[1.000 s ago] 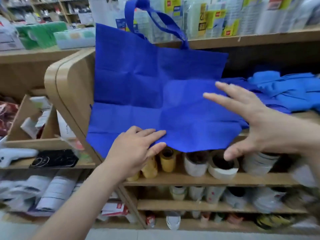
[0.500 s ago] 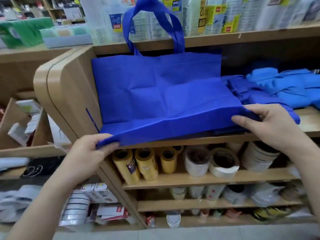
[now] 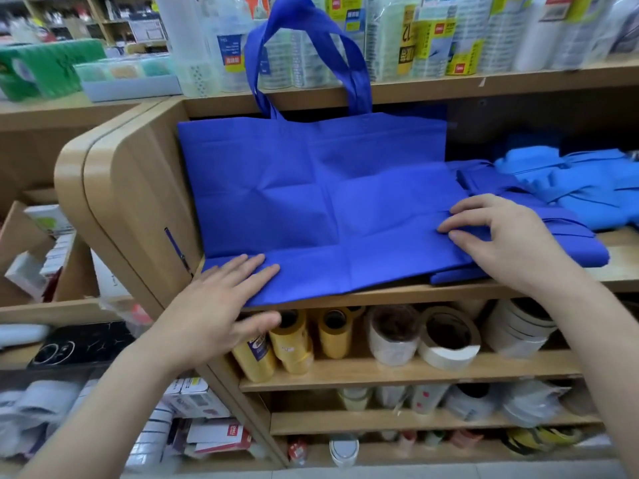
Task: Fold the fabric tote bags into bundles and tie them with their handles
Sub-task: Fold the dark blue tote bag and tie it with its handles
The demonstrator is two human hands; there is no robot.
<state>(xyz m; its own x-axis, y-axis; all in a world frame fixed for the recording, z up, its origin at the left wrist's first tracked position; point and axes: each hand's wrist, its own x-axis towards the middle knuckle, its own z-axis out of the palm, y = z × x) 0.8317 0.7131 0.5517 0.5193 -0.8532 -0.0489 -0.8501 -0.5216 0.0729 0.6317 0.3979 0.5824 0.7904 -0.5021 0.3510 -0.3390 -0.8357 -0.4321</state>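
A dark blue fabric tote bag [image 3: 321, 198] lies spread on a wooden shelf [image 3: 397, 293], its upper part leaning against the shelf back. Its handles [image 3: 352, 60] stand up over the shelf above. The bag's bottom strip is folded up along the front edge. My left hand [image 3: 221, 305] rests flat on the fold's left end, fingers straight. My right hand [image 3: 508, 243] presses down on the fold's right end with bent fingertips. Under that end another dark blue bag edge [image 3: 453, 276] sticks out.
More blue tote bags [image 3: 584, 188] lie piled on the shelf's right side. Tape rolls [image 3: 446, 337] and yellow rolls [image 3: 290, 340] fill the shelf below. Packaged goods [image 3: 432, 36] line the top shelf. A curved wooden side panel [image 3: 121, 209] borders the bag's left.
Both hands pinched the bag's lower edge and folded it up onto the bag. Now they lie on top of the fold, pressing it flat. The camera has come closer.
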